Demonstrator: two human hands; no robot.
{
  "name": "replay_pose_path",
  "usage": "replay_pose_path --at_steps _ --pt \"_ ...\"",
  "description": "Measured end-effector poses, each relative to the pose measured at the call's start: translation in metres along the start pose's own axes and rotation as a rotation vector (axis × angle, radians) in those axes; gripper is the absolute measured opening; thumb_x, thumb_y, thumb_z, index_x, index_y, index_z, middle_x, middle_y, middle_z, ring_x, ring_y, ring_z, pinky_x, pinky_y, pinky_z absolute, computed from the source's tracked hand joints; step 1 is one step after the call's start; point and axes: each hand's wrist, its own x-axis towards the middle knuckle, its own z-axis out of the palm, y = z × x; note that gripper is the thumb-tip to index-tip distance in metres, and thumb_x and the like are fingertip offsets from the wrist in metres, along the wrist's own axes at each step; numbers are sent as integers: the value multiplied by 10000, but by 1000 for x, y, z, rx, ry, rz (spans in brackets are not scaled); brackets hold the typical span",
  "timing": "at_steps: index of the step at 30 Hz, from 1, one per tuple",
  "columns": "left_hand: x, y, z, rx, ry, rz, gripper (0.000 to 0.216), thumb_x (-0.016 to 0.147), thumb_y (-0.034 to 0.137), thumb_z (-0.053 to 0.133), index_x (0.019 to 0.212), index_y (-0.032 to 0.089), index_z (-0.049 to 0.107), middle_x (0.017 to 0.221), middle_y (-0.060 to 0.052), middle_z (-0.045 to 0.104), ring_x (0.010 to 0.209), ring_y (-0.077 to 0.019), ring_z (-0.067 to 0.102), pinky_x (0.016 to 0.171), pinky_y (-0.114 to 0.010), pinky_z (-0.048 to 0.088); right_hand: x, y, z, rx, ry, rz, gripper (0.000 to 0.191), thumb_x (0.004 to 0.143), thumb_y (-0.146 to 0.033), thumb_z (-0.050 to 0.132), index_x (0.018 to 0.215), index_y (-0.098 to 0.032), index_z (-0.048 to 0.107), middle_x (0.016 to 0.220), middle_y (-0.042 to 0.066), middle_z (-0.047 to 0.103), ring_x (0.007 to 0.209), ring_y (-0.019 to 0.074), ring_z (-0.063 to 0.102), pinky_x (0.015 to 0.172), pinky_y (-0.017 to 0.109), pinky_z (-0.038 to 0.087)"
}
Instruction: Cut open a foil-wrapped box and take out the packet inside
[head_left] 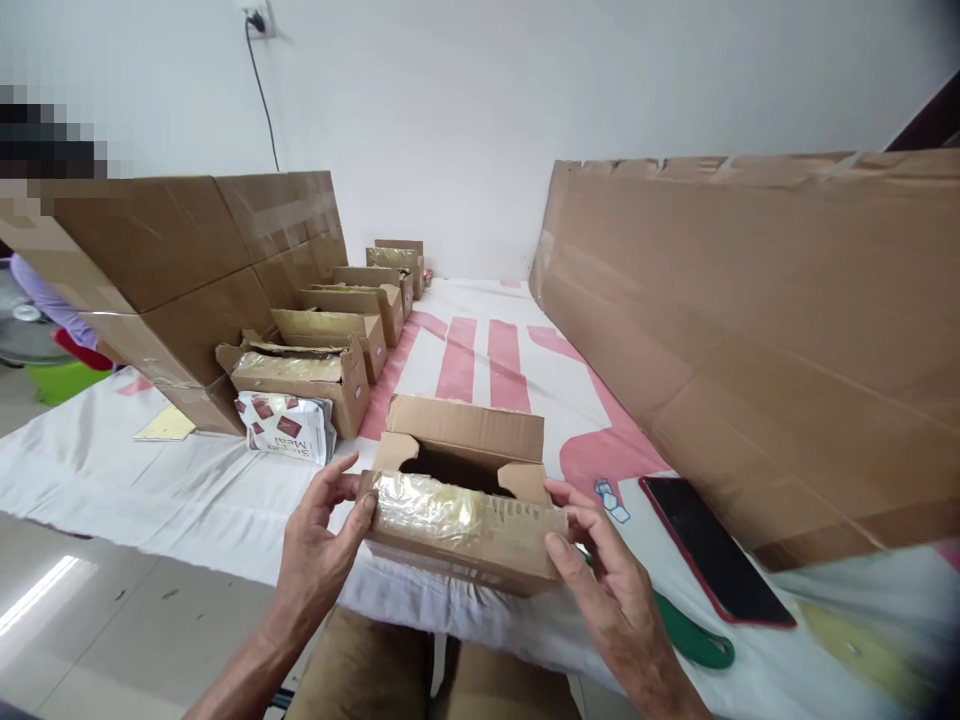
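Note:
An open cardboard box (465, 560) stands at the table's front edge, its back flap raised and its inside dark. Clear tape covers part of the front flap. My left hand (322, 540) pinches the left end of that flap between thumb and fingers. At the right end, my right hand (607, 570) grips the same flap, thumb in front and fingers behind. Partly under my right hand lies a green-handled tool (694, 635); its other end is hidden.
Several open cardboard boxes (330, 370) line the left, beside a printed pouch (285, 425). Cardboard walls rise at left (195, 250) and right (750, 350). A phone (712, 550) and small blue-edged labels (611, 500) lie at right. Another person's sleeve (56, 300) shows far left.

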Motion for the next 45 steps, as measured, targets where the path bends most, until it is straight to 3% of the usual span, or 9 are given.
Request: replay_pose_path --at_steps 5,9,12,16,21,30,34,40,45 --pt "0 -5 5 2 12 54 486 893 485 687 1285 204 628 1073 -70 697 955 -205 681 881 -364 571 28 16 -3 118 -21 5 700 914 -616 623 1494 -277 429 1560 155 490 1409 320 502 1073 488 481" --pt "-1 -8 7 -27 -1 52 477 900 478 679 1285 201 623 1134 -93 687 1010 -218 672 873 -362 563 68 19 1 290 -50 29 786 925 -660 574 1555 -250 341 1583 179 472 1431 325 494 1079 521 490" --pt "-1 -7 11 -38 6 30 460 911 466 658 1282 197 622 1144 -105 682 987 -220 676 824 -355 566 79 13 -1 313 -31 -44 692 931 -647 566 1479 -234 476 1460 158 602 1362 333 556 1082 509 489" --pt "-1 -2 14 -35 -19 64 388 941 431 618 1260 210 635 1148 -96 685 1000 -219 665 877 -377 550 61 16 -15 88 -112 -191 626 913 -700 543 1367 -275 621 1433 110 623 1407 382 497 1155 526 423" --pt "-6 3 8 -136 -102 9 433 977 478 552 1312 208 605 1300 -122 654 1157 -261 633 969 -405 515 27 38 -10 25 -208 -190 960 826 -728 651 1607 -288 308 1610 143 425 1421 391 488 1072 484 520" --pt "-17 -5 -11 -279 -108 -18 553 942 458 621 1435 232 512 1441 -119 590 1240 -287 607 1047 -429 489 23 16 26 -29 -167 -165 709 852 -535 718 1461 -309 435 1576 151 443 1357 359 550 991 463 576" --pt "-13 -17 -60 -263 63 -18 579 926 471 644 1429 215 518 1444 -119 596 1265 -295 595 1050 -421 488 29 -19 73 29 -245 -289 756 848 -476 749 1495 -329 386 1624 134 380 1443 356 462 1031 472 558" --pt "21 -47 -144 -143 422 7 594 874 486 686 1366 173 569 1366 -109 645 1258 -289 592 1081 -398 461 50 -66 192 215 -416 -366 848 823 -430 786 1532 -309 336 1633 144 349 1492 353 386 1063 516 536" --pt "59 -78 -164 -99 505 36 628 868 541 646 1354 151 566 1344 -125 649 1293 -296 572 1112 -408 445 66 -63 253 318 -376 -367 922 817 -413 793 1582 -301 289 1637 147 334 1493 350 377 1064 518 536"
